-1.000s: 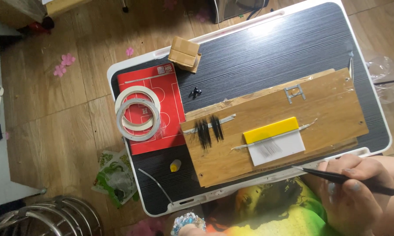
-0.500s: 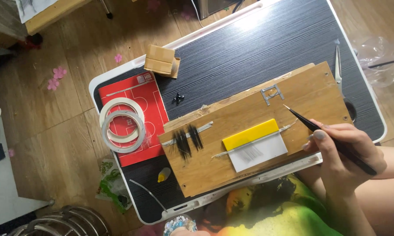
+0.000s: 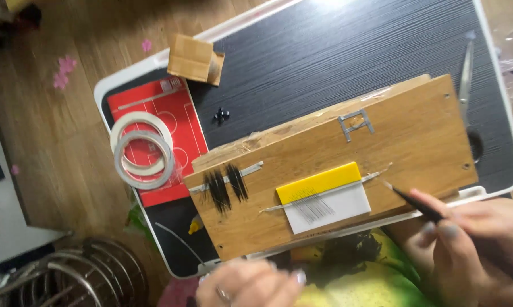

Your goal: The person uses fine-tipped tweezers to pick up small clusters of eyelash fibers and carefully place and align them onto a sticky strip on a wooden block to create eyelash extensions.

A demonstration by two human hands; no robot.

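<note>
My right hand point(image 3: 475, 250) grips black tweezers point(image 3: 411, 200), whose tip rests near the right end of a thin tape strip on a wooden board point(image 3: 404, 142). A yellow and white card point(image 3: 324, 196) with fine black strands lies on the board's middle. Two tufts of black lashes point(image 3: 225, 185) stick to a second tape strip on the left. My left hand point(image 3: 250, 287) sits blurred at the bottom edge, below the board, and I cannot tell if it holds anything.
The board lies on a black lap table with a white rim point(image 3: 106, 91). Two tape rolls point(image 3: 141, 150) rest on a red card point(image 3: 182, 122). A small wooden box point(image 3: 195, 58) stands at the back left; scissors point(image 3: 468, 74) lie on the right.
The view has moved closer to the board. My right hand has brought the tweezers down from the board's right part to the tape strip beside the card. My left hand has come into view.
</note>
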